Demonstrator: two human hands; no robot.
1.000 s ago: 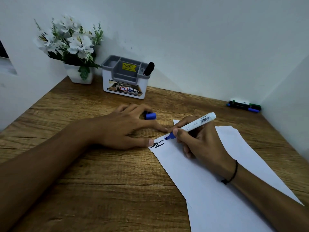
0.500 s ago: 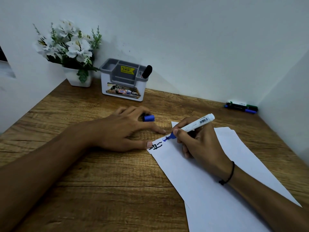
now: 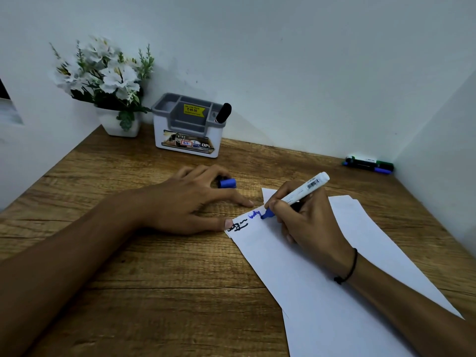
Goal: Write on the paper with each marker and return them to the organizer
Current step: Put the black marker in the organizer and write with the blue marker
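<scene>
My right hand grips a white-bodied blue marker, its tip touching the white paper beside a fresh blue scribble. Black writing sits at the paper's near-left corner. My left hand rests on the table, thumb pressing that corner and index finger stretched toward the paper. Its curled outer fingers hold the blue cap. The grey and white organizer stands at the back with a black marker upright in its right slot.
A white pot of white flowers stands left of the organizer. Several capped markers lie in the back right corner by the wall. Walls close the wooden table at the back and on both sides.
My right hand has drawn the marker tip rightward across the paper, leaving a blue scribble next to the black writing. My left hand has stayed in place.
</scene>
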